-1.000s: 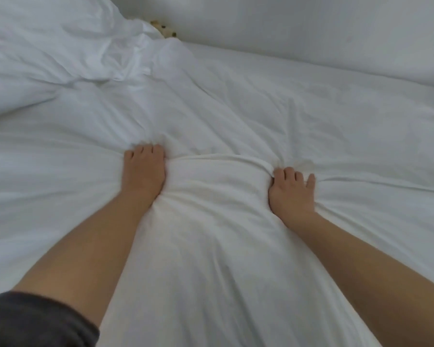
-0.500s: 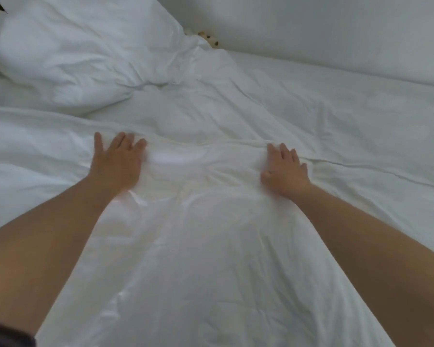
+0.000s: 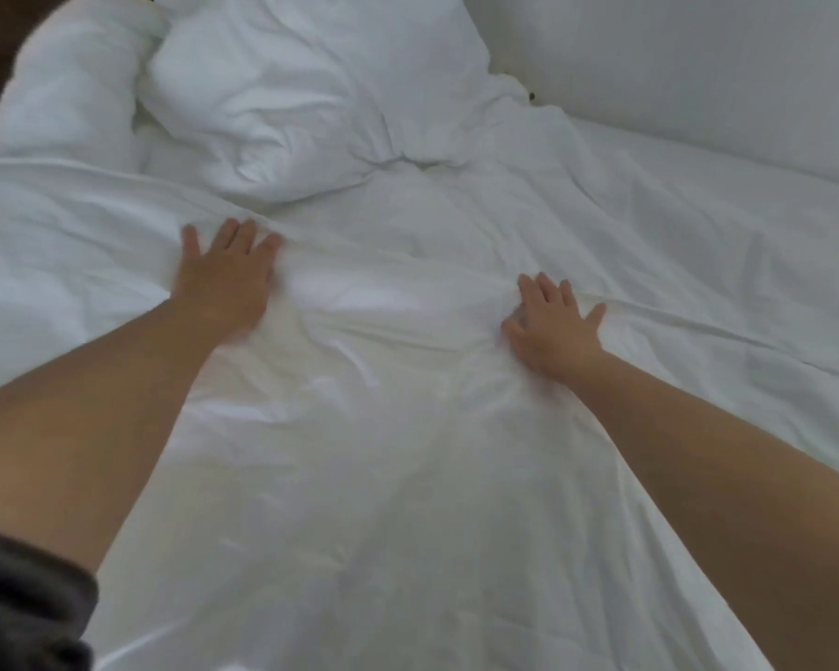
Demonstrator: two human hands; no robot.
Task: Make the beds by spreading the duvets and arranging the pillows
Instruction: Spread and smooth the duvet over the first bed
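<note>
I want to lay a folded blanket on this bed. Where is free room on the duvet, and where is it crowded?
Free: the wide stretch of duvet between the right hand and the wall, and the strip between the forearms. Crowded: the head end beyond the left hand, where the big pillow and the second pillow lie.

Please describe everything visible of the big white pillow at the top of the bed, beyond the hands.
The big white pillow is plump and soft, in a creased white cover that looks like cotton. It lies at the head of the bed, its near corner pointing toward the left hand, which does not touch it. Its left side meets a second white pillow; its lower edge rests on rumpled white bedding.
</note>
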